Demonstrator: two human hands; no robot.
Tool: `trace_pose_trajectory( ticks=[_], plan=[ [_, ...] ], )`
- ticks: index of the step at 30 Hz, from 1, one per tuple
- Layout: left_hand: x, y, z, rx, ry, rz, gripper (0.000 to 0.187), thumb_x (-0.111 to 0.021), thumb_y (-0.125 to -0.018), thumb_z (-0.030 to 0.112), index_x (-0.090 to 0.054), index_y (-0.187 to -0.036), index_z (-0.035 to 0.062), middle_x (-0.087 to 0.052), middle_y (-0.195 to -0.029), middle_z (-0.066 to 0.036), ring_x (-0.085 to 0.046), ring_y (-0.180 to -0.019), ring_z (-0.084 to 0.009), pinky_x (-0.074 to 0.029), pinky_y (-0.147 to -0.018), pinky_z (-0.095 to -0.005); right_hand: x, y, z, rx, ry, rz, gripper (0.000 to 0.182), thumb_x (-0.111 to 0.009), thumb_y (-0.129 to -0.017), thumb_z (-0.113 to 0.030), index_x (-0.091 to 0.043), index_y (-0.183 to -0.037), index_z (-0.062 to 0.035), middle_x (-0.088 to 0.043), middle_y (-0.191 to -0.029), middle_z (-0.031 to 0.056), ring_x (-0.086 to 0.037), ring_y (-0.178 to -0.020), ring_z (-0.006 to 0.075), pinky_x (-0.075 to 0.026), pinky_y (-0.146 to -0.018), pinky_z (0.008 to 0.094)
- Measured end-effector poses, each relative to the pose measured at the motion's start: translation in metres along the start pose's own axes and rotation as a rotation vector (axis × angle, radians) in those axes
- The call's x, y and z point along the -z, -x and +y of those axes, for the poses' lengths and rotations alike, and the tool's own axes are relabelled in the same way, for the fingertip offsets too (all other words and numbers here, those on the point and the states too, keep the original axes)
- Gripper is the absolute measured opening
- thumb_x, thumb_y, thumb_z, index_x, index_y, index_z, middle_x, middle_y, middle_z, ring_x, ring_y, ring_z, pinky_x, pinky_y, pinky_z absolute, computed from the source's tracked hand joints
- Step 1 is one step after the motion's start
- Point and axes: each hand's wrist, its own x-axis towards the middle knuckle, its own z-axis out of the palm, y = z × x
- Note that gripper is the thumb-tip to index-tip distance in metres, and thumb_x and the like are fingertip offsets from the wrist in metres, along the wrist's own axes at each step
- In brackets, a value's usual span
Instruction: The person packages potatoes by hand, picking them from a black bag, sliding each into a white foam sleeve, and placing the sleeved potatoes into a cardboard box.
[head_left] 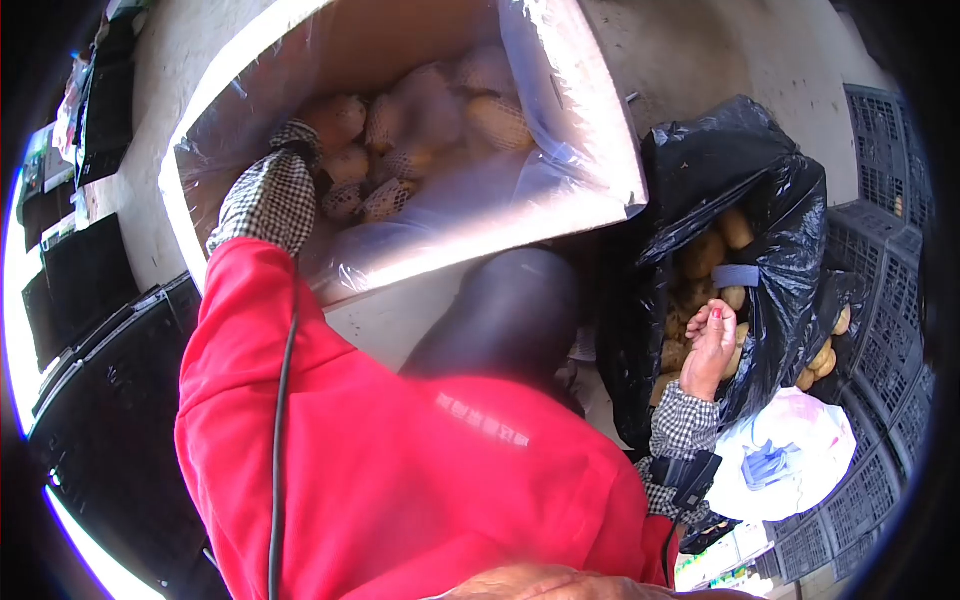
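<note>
My left hand reaches into the left side of a plastic-lined box; a checked sleeve and dark strap hide much of it, and its fingers blend with the produce. Around it lie several oval, yellow-brown fruits in net sleeves. My right hand, its fingers curled together, is over a black plastic bag on the right; what the fingers hold, if anything, I cannot make out. Bare oval fruits fill this bag. Just beyond the right fingertips is a small blue-purple piece.
A white plastic bag with blue material inside stands beside my right wrist. Grey slatted crates line the right edge, with loose fruits near them. Black containers stand at the left. My knee is against the box's near side.
</note>
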Motion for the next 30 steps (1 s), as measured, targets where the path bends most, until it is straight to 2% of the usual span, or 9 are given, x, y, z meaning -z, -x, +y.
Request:
trace_pose_trajectory(
  ticks=[2,5,11,13,16,18,24,27,30],
  plan=[
    [-0.029,-0.026,-0.048,-0.097,0.102,0.202,0.078,-0.065,-0.064,0.030,-0.027,-0.128,0.0074,-0.031,-0.130,-0.018,-0.030,-0.121,-0.0321,-0.027,-0.100,-0.0403,-0.001,-0.001,0.001,0.011,-0.080,0.025,0.016,-0.047,-0.087,-0.020,-0.051,-0.095,-0.0057,-0.050,-0.072,-0.0011,-0.046,-0.060,0.0058,-0.037,-0.055,0.0174],
    [-0.081,-0.055,-0.051,-0.027,-0.327,0.540,0.081,-0.067,-0.062,0.031,-0.027,-0.128,0.0061,-0.036,-0.126,-0.020,-0.038,-0.115,-0.0317,-0.031,-0.098,-0.0380,-0.001,-0.002,0.004,-0.018,-0.061,-0.005,0.017,-0.046,-0.088,-0.020,-0.049,-0.097,-0.0064,-0.049,-0.073,-0.0009,-0.047,-0.062,0.0063,-0.037,-0.056,0.0181],
    [-0.058,-0.040,-0.032,-0.019,-0.002,0.521,0.081,-0.069,-0.062,0.033,-0.028,-0.127,0.0049,-0.041,-0.121,-0.022,-0.043,-0.110,-0.0325,-0.035,-0.095,-0.0396,0.006,0.002,0.001,0.033,0.034,-0.049,0.016,-0.047,-0.087,-0.020,-0.050,-0.096,-0.0065,-0.050,-0.073,-0.0012,-0.046,-0.062,0.0060,-0.036,-0.055,0.0183],
    [-0.024,0.000,-0.002,-0.270,0.120,0.321,0.075,-0.065,-0.066,0.035,-0.031,-0.126,0.0062,-0.041,-0.122,-0.019,-0.040,-0.113,-0.0292,-0.031,-0.098,-0.0373,0.008,0.000,0.000,0.007,-0.013,-0.001,0.016,-0.047,-0.087,-0.020,-0.050,-0.096,-0.0064,-0.050,-0.073,-0.0013,-0.046,-0.062,0.0060,-0.036,-0.055,0.0182],
    [-0.039,0.009,0.043,-0.627,0.304,0.187,0.072,-0.064,-0.068,0.033,-0.031,-0.125,0.0034,-0.047,-0.111,-0.022,-0.047,-0.105,-0.0312,-0.037,-0.091,-0.0389,0.004,0.001,0.001,-0.017,-0.068,0.022,0.016,-0.047,-0.087,-0.019,-0.050,-0.096,-0.0063,-0.050,-0.073,-0.0013,-0.046,-0.062,0.0060,-0.036,-0.056,0.0178],
    [-0.086,-0.009,0.077,-0.688,0.013,0.285,0.071,-0.064,-0.068,0.037,-0.034,-0.123,0.0041,-0.052,-0.106,-0.021,-0.049,-0.104,-0.0289,-0.037,-0.091,-0.0386,0.002,0.001,0.002,-0.008,-0.075,-0.003,0.016,-0.047,-0.087,-0.019,-0.050,-0.096,-0.0063,-0.050,-0.073,-0.0012,-0.046,-0.062,0.0059,-0.036,-0.056,0.0176],
    [-0.111,-0.095,0.107,-0.709,0.031,-0.253,0.059,-0.061,-0.071,0.032,-0.041,-0.120,0.0067,-0.041,-0.121,-0.016,-0.039,-0.112,-0.0341,-0.030,-0.096,-0.0413,0.023,0.002,0.005,0.090,0.136,-0.019,0.016,-0.046,-0.088,-0.018,-0.050,-0.096,-0.0050,-0.051,-0.075,-0.0006,-0.047,-0.063,0.0062,-0.037,-0.057,0.0182],
    [-0.082,-0.075,0.155,-0.706,-0.275,0.242,0.058,-0.060,-0.071,0.027,-0.041,-0.122,0.0071,-0.032,-0.130,-0.016,-0.031,-0.118,-0.0352,-0.029,-0.097,-0.0433,0.052,0.004,0.015,0.082,0.184,0.105,0.016,-0.045,-0.088,-0.018,-0.050,-0.097,-0.0044,-0.051,-0.075,-0.0004,-0.047,-0.063,0.0059,-0.037,-0.057,0.0183],
    [-0.150,-0.193,0.172,-0.914,-0.402,0.671,0.050,-0.053,-0.075,0.021,-0.041,-0.120,0.0032,-0.037,-0.123,-0.019,-0.033,-0.115,-0.0364,-0.028,-0.097,-0.0432,0.082,0.007,0.017,0.150,0.291,0.255,0.018,-0.046,-0.087,-0.019,-0.053,-0.095,-0.0039,-0.051,-0.072,-0.0009,-0.048,-0.063,0.0062,-0.038,-0.057,0.0185]
  ],
)
